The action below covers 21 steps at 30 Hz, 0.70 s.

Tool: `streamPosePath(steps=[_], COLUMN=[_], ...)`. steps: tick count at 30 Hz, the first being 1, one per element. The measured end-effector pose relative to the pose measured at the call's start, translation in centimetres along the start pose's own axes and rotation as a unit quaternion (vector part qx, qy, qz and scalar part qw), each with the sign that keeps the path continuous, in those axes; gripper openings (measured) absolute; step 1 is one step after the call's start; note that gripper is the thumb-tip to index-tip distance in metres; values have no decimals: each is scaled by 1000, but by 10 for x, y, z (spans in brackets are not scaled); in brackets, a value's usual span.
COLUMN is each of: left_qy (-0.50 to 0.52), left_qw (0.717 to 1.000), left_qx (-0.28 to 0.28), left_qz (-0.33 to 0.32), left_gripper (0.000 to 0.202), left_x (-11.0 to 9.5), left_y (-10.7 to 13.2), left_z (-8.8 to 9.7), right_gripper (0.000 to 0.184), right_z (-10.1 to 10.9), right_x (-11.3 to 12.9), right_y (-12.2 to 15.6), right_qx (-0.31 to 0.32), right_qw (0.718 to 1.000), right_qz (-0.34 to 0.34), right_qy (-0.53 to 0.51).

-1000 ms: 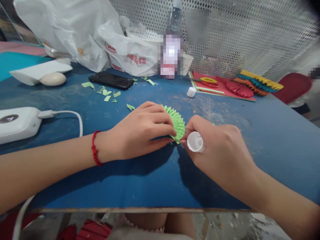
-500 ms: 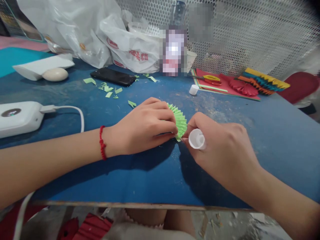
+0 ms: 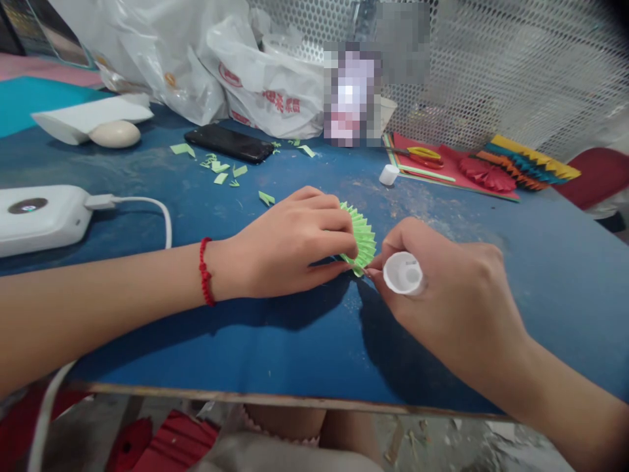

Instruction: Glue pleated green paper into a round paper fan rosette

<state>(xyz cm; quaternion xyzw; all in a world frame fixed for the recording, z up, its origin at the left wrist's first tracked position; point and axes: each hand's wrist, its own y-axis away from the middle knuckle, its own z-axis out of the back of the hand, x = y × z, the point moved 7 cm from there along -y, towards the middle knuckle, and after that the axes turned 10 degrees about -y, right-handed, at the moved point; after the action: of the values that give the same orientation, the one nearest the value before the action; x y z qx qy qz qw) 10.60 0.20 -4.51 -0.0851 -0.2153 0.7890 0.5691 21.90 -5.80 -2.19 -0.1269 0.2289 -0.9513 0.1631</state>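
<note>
- White plastic bag: red lettering and a red logo, too blurred to read
- Power bank: lit display, too small to read
- Bottle label: pixelated, unreadable

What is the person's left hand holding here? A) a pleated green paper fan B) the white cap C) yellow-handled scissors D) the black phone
A: the fingers of the left hand curl over the pleated green paper fan.
</note>
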Motion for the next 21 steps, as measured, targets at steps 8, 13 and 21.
streamPosePath(steps=[8,13,21], left_qy=[4,-7,-8], left_qw=[1000,999,998], left_qx=[-13,-37,-57], left_qz=[-17,-27,-39], left_gripper=[14,11,15], left_x=[0,0,0], left_y=[4,6,6], left_z=[-1,0,1], right_gripper=[25,21,18], right_z=[-5,-7,-6], right_x=[0,-3,-5], right_y=[-1,-1,-5], right_qx=[-3,1,32], right_qw=[1000,1000,999], right_qz=[1,-7,-28], right_qy=[8,-4,9])
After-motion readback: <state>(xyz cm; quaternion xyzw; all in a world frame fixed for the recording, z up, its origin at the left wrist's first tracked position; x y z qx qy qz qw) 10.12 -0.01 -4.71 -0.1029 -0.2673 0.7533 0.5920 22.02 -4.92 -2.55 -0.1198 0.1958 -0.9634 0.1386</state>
